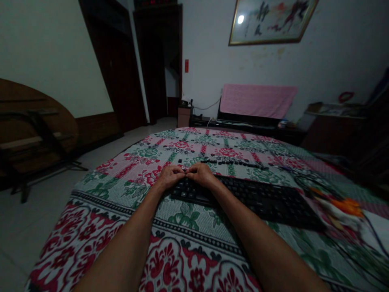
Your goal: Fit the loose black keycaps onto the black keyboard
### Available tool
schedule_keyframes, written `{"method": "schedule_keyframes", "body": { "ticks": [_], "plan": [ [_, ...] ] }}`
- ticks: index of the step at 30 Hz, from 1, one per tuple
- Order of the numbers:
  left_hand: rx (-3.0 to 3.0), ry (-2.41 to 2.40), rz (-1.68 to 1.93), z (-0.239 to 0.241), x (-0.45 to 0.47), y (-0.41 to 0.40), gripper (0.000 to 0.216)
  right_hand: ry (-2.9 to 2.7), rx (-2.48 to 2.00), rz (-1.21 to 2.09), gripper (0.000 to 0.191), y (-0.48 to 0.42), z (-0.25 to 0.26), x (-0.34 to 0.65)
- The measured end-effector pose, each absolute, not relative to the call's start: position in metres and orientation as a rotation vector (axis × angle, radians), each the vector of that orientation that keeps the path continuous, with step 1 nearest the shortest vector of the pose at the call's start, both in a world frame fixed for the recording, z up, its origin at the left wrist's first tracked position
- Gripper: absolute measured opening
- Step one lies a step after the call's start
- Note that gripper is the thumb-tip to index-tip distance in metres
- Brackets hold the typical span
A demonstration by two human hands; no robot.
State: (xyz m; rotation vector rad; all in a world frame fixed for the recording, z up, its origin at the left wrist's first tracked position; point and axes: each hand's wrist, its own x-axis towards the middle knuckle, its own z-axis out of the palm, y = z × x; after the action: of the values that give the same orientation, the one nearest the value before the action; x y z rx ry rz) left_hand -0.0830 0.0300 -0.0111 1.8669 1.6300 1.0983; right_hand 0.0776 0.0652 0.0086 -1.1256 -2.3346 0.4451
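Note:
A black keyboard [267, 200] lies on the patterned cloth, its left end under my hands. My left hand [171, 177] is closed at the keyboard's upper left corner, thumb and fingers pinched together. From the other side my right hand [201, 174] meets it, also pinched, with the fingertips of both almost touching. Between them is a small dark piece that looks like a keycap; the fingers cover most of it. One loose black keycap [180, 161] rests just beyond my hands. Farther right, a row of small black keycaps [234, 163] stretches along the cloth behind the keyboard.
The patterned cloth [188, 221] covers the wide surface before me. Cables [313, 180] and an orange item [348, 207] lie in a heap at right. A folded round table [33, 117] leans at left. A pink towel [258, 100] drapes something by the far wall.

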Motion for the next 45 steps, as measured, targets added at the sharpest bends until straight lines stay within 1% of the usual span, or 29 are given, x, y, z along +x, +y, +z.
{"method": "schedule_keyframes", "body": {
  "ticks": [4,13,18,21,25,27,31,32,34,36,40,45],
  "plan": [
    [1.91,1.644,1.084,-0.011,-0.084,0.031,0.021,-2.346,-1.121,0.432,0.015,0.066,0.009,0.078],
    [1.796,1.699,1.03,-0.007,-0.077,0.03,0.022,-2.375,-1.118,0.352,0.015,0.063,0.009,0.076],
    [1.702,1.709,1.096,-0.007,-0.075,0.028,0.018,-2.385,-1.12,0.327,0.024,0.062,0.012,0.077],
    [1.631,1.775,1.125,-0.006,-0.073,0.027,0.017,-2.326,-1.181,0.282,0.027,0.06,0.016,0.091],
    [1.557,1.767,1.2,-0.006,-0.079,0.036,0.025,-2.318,-1.35,0.17,0.027,0.055,0.018,0.129],
    [1.499,1.891,1.205,-0.007,-0.084,0.049,0.027,-2.325,-1.441,0.123,0.027,0.052,0.016,0.151],
    [1.708,2.145,1.004,-0.005,-0.092,0.079,0.034,-2.291,-1.478,0.118,0.03,0.051,0.009,0.176],
    [1.796,2.179,0.887,-0.004,-0.092,0.086,0.038,-2.28,-1.467,0.12,0.031,0.051,0.008,0.178],
    [1.845,2.191,0.808,-0.002,-0.092,0.098,0.044,-2.264,-1.455,0.119,0.03,0.051,0.006,0.178],
    [1.862,2.198,0.746,0.001,-0.09,0.106,0.041,-2.261,-1.453,0.119,0.03,0.051,0.004,0.177],
    [1.866,2.225,0.632,0.003,-0.085,0.111,0.022,-2.265,-1.455,0.108,0.031,0.051,0.003,0.176],
    [1.907,2.208,0.634,0.002,-0.088,0.097,0.02,-2.273,-1.474,0.097,0.031,0.05,0.003,0.175]
  ]
}}
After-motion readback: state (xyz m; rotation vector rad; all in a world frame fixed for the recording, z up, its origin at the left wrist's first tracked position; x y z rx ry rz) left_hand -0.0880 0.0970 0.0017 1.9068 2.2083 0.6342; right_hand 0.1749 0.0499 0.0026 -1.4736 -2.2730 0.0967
